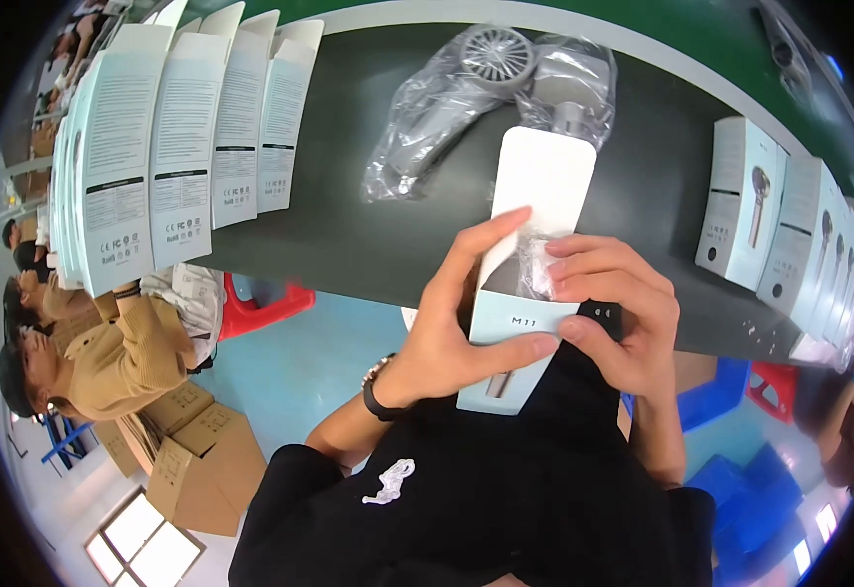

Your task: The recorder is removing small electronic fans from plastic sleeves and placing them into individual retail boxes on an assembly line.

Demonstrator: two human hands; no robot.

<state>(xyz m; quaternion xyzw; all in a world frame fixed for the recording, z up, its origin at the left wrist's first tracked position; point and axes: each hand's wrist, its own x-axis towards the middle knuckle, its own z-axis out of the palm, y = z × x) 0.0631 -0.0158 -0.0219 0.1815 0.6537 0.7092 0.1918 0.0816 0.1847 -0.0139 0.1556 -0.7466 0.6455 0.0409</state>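
A light blue carton (pixel 533 318) stands tilted in front of my chest, its long white top flap (pixel 546 171) raised. My left hand (pixel 437 328) is wrapped round the carton's left side, thumb across the front. Inside the opening lies a grey thing in a clear plastic bag (pixel 530 269), mostly hidden by the carton walls. The fingers of my right hand (pixel 623 303) are bent over this bag at the opening, and its thumb presses the carton's right front edge. Beyond the carton, a bagged grey handheld fan (pixel 497 59) lies on the dark tabletop (pixel 334 196), beside another bagged grey part (pixel 572 78).
Several upright cartons with raised flaps (pixel 182 147) line the table's left side. More cartons (pixel 740 201) stand in a row at the right. A person in a tan sweater (pixel 129 342) sits at the left, near a red stool (pixel 266 305) and brown cardboard boxes (pixel 207 460).
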